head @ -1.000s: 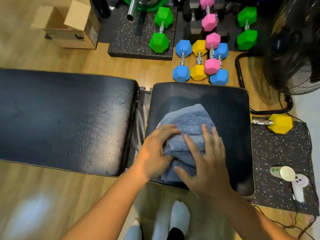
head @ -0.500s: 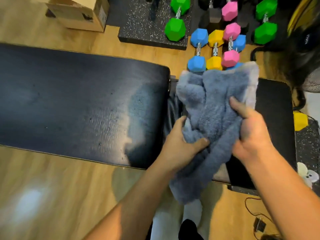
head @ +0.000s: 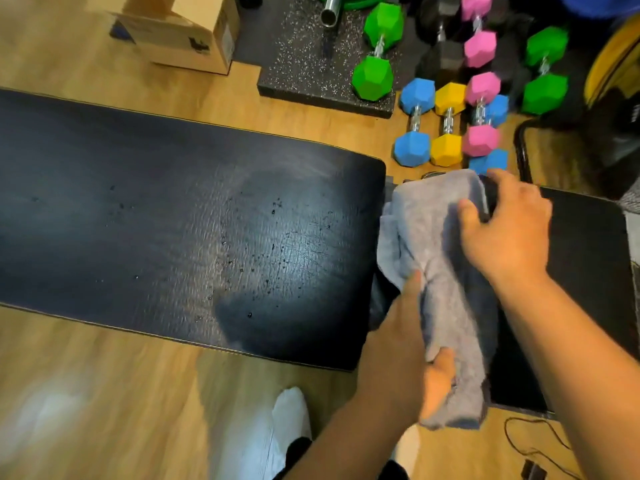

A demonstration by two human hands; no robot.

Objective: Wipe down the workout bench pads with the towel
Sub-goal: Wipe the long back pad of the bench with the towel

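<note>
Grey towel [head: 446, 289] hangs bunched over the gap between seat pad [head: 581, 271] and long back pad [head: 173, 220], left hand [head: 405, 348] clenched round its lower end, right hand [head: 509, 230] pinching its top edge, probably refolding for a fresh wiping face.

The long pad [head: 156, 220] of the counter fills the left and middle of the frame, the short pad [head: 581, 271] the right. The towel [head: 446, 289] is over the gap between them. Behind the counter, on the floor [head: 69, 64], the box [head: 187, 29] is upper left and the dumbbells [head: 446, 123] upper right
</note>
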